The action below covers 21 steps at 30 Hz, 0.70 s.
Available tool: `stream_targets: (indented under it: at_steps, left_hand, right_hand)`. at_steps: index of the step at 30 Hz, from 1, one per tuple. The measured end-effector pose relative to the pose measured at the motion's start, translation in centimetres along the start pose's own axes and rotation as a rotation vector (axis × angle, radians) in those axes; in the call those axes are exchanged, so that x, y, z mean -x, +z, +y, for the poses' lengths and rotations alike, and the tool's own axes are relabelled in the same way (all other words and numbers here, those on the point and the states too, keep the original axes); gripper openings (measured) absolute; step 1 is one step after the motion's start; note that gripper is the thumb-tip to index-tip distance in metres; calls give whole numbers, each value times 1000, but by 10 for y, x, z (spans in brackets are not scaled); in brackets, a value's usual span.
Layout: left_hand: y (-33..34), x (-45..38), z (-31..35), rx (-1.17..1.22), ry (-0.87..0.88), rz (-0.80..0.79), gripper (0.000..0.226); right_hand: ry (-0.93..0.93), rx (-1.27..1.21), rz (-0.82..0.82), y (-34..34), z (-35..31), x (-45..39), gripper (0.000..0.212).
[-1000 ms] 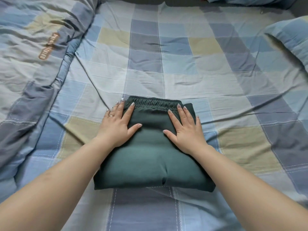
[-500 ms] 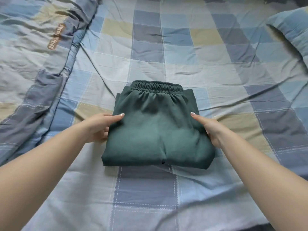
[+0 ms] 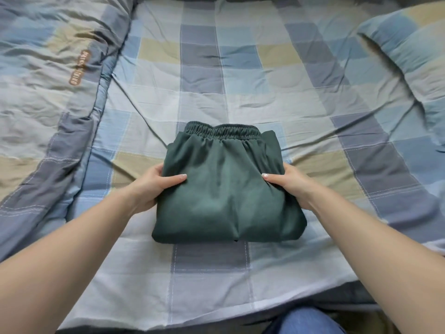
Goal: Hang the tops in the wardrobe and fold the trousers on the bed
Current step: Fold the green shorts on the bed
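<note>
Change: since half a second ago your hands have closed in on the sides of the folded bundle, thumbs now lying further across its top; the bundle sits nearer the foot edge of the bed in the view than before.
Trousers: the dark green trousers [image 3: 224, 189] are folded into a thick square pad lying on the bed [image 3: 209, 280], elastic waistband on the far side from you, rounded fold on the near side.
Left hand: your left hand [image 3: 154, 186] grips the left edge of the trousers, thumb on top pointing inward, the other fingers tucked under the cloth and hidden.
Right hand: your right hand [image 3: 289, 184] grips the right edge the same way, thumb on top, the rest of the fingers out of sight beneath.
Between the fingers: the whole width of the pad lies between your two hands; whether it is lifted off the sheet cannot be told.
Left of your left fingers: a rumpled checked duvet [image 3: 48, 92] with a brown label, well apart from the trousers.
Beyond your right fingers: a checked pillow [image 3: 409, 44], far off at the upper right.
Near edge: a knee in blue denim [image 3: 305, 321] below the bed edge.
</note>
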<state>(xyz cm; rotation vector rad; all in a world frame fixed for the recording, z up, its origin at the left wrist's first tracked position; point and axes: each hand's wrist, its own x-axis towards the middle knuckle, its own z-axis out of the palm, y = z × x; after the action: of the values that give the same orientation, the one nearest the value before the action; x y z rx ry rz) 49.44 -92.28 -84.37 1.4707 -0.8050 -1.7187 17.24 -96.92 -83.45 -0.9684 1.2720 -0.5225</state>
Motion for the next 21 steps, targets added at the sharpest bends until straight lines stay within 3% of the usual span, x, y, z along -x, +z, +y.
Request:
stream_targets:
  at_steps: [6, 9, 13, 21]
  left_hand:
    - [24, 55, 17, -53, 95, -100, 30]
    - [44, 84, 37, -77, 82, -146, 41]
    - [93, 131, 87, -154, 19, -232, 56]
    - [210, 247, 198, -346, -84, -526, 51]
  right_hand:
    - [-121, -62, 71, -4, 4, 83, 24]
    - [-125, -106, 122, -10, -1, 132, 26]
    - [-108, -173, 233, -33, -30, 220, 28]
    - [-57, -368, 487, -45, -84, 445, 27]
